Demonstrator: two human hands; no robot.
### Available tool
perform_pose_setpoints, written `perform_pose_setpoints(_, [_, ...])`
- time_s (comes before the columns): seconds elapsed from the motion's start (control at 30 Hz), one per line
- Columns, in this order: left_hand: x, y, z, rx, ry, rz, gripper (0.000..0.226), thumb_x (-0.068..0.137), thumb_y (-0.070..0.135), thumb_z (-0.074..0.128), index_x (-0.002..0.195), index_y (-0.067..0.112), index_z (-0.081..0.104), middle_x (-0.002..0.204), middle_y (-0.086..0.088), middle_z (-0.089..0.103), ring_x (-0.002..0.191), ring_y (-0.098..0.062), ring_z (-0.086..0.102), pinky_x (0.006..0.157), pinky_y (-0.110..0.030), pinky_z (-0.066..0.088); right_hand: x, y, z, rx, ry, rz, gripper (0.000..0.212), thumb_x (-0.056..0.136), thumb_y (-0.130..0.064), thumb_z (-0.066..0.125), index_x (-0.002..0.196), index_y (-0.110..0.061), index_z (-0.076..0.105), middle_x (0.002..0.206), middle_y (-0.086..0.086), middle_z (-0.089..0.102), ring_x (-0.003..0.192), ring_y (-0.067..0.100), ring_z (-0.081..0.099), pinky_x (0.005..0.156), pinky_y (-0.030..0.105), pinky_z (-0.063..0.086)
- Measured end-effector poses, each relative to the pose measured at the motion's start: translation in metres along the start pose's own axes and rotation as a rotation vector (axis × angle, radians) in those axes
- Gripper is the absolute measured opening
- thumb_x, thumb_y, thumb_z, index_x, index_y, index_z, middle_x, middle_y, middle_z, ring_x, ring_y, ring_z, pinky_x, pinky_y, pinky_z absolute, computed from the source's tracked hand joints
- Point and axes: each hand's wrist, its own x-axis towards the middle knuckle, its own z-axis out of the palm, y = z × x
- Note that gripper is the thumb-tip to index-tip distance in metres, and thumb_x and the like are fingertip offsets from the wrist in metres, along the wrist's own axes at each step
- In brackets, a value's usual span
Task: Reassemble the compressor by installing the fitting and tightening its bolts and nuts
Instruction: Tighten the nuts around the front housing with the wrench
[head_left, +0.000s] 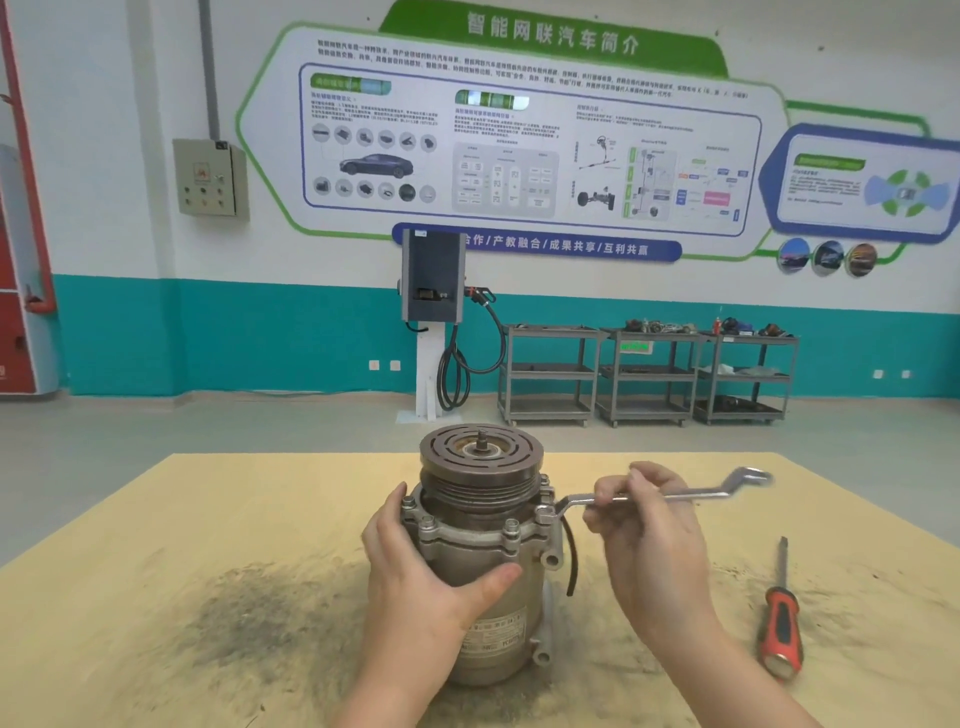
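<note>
Tan board covers the bench (156, 519), with a dark grey smear of grime left of centre on it.

Your left hand (415, 577) wraps the compressor (483, 561) from its left side: fingers curled round the back of the housing near a flange bolt, thumb pressed across the front of the body above the label. The grip is firm and closed round the casing.

The compressor stands upright at the middle of the bench, pulley end up. The dark slotted clutch plate (480, 451) sits on top with a threaded shaft stub at its centre. Several bolts (511, 527) with washers are seated around the flange below the grooved pulley. A short black hose hangs down the right side of the body.

A silver offset ring wrench (649, 496) has its near end set over a bolt on the right edge of the flange; its shaft runs out to the right, roughly level, free end in the air.

Your right hand (644, 525) pinches the wrench shaft between thumb and fingertips, just right of the compressor.

A red-and-black-handled screwdriver (779, 618) lies on the bench at far right, apart from both hands, blade pointing away from you.
</note>
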Motion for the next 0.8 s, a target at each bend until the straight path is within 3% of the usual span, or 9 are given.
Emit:
perform_pose_setpoints(0.07, [-0.001, 0.002, -0.001, -0.001, -0.005, 0.001, 0.124, 0.03, 0.094, 0.063, 0.135, 0.057, 0.01, 0.114, 0.038, 0.015, 0.127, -0.003, 0.03, 0.109, -0.031, 0.033, -0.025, 0.002, -0.003, -0.184, -0.112, -0.244, 0.006, 0.102, -0.029, 0.043, 0.1, -0.024, 0.047, 0.078, 0.007, 0.067, 0.073, 0.02, 0.061, 0.067, 0.024, 0.05])
perform_pose_setpoints(0.13, [-0.001, 0.003, 0.001, 0.003, -0.011, -0.003, 0.121, 0.032, 0.093, 0.065, 0.134, 0.057, 0.01, 0.115, 0.038, 0.015, 0.131, -0.007, 0.032, 0.112, -0.035, 0.036, -0.046, 0.003, -0.002, -0.473, -0.26, -0.434, 0.013, 0.098, -0.048, 0.045, 0.106, -0.038, 0.049, 0.097, -0.001, 0.067, 0.088, 0.016, 0.064, 0.075, 0.021, 0.051])
perform_pose_setpoints(0.2, [0.0, 0.003, 0.003, 0.01, -0.013, -0.008, 0.122, 0.036, 0.089, 0.07, 0.136, 0.055, 0.01, 0.121, 0.036, 0.017, 0.133, -0.01, 0.034, 0.11, -0.039, 0.039, -0.057, 0.003, 0.006, -0.725, -0.348, -0.47, 0.014, 0.096, -0.055, 0.043, 0.107, -0.049, 0.049, 0.104, -0.015, 0.061, 0.092, 0.007, 0.063, 0.077, 0.015, 0.05])
perform_pose_setpoints(0.27, [0.001, 0.004, 0.004, 0.013, -0.011, -0.017, 0.125, 0.037, 0.089, 0.071, 0.14, 0.051, 0.01, 0.121, 0.036, 0.017, 0.133, -0.012, 0.035, 0.108, -0.038, 0.041, -0.058, 0.002, 0.015, -0.92, -0.384, -0.55, 0.012, 0.094, -0.048, 0.047, 0.1, -0.042, 0.054, 0.101, -0.019, 0.057, 0.094, 0.005, 0.059, 0.08, 0.013, 0.045])
perform_pose_setpoints(0.37, [0.001, 0.003, 0.004, 0.01, 0.003, 0.002, 0.126, 0.039, 0.084, 0.069, 0.143, 0.044, 0.012, 0.119, 0.031, 0.016, 0.131, -0.014, 0.038, 0.105, -0.034, 0.041, -0.055, -0.002, 0.029, -1.066, -0.399, -0.766, 0.027, 0.094, -0.034, 0.049, 0.087, -0.011, 0.062, 0.093, -0.007, 0.063, 0.087, 0.012, 0.057, 0.076, 0.022, 0.046])
perform_pose_setpoints(0.5, [0.002, 0.0, 0.003, -0.005, -0.011, 0.011, 0.124, 0.034, 0.09, 0.067, 0.138, 0.052, 0.012, 0.111, 0.037, 0.013, 0.132, -0.009, 0.031, 0.108, -0.031, 0.033, -0.043, -0.025, 0.036, -0.728, -0.182, -0.512, 0.018, 0.096, -0.027, 0.041, 0.092, -0.019, 0.057, 0.081, -0.005, 0.066, 0.074, 0.004, 0.062, 0.066, 0.014, 0.048])
perform_pose_setpoints(0.57, [0.002, -0.001, 0.003, 0.002, -0.021, 0.017, 0.12, 0.036, 0.089, 0.066, 0.137, 0.053, 0.012, 0.111, 0.037, 0.013, 0.13, -0.009, 0.03, 0.109, -0.032, 0.032, -0.028, -0.035, 0.032, -0.49, -0.072, -0.313, 0.013, 0.096, -0.012, 0.04, 0.097, -0.02, 0.05, 0.08, 0.002, 0.069, 0.062, 0.012, 0.062, 0.058, 0.02, 0.049])
perform_pose_setpoints(0.63, [0.003, -0.001, 0.003, 0.012, -0.02, 0.022, 0.121, 0.039, 0.084, 0.068, 0.14, 0.05, 0.01, 0.116, 0.035, 0.014, 0.128, -0.007, 0.029, 0.109, -0.031, 0.031, -0.012, -0.037, 0.025, -0.265, 0.027, -0.08, 0.025, 0.095, 0.003, 0.036, 0.102, -0.02, 0.044, 0.068, 0.007, 0.069, 0.052, 0.018, 0.058, 0.052, 0.025, 0.047])
perform_pose_setpoints(0.8, [0.004, -0.002, 0.004, 0.025, -0.008, 0.027, 0.12, 0.04, 0.081, 0.069, 0.14, 0.05, 0.01, 0.114, 0.035, 0.012, 0.126, -0.004, 0.026, 0.107, -0.027, 0.027, 0.018, -0.026, 0.014, 0.04, 0.101, 0.25, 0.023, 0.096, 0.005, 0.031, 0.105, -0.012, 0.042, 0.056, 0.01, 0.06, 0.045, 0.019, 0.049, 0.047, 0.027, 0.041])
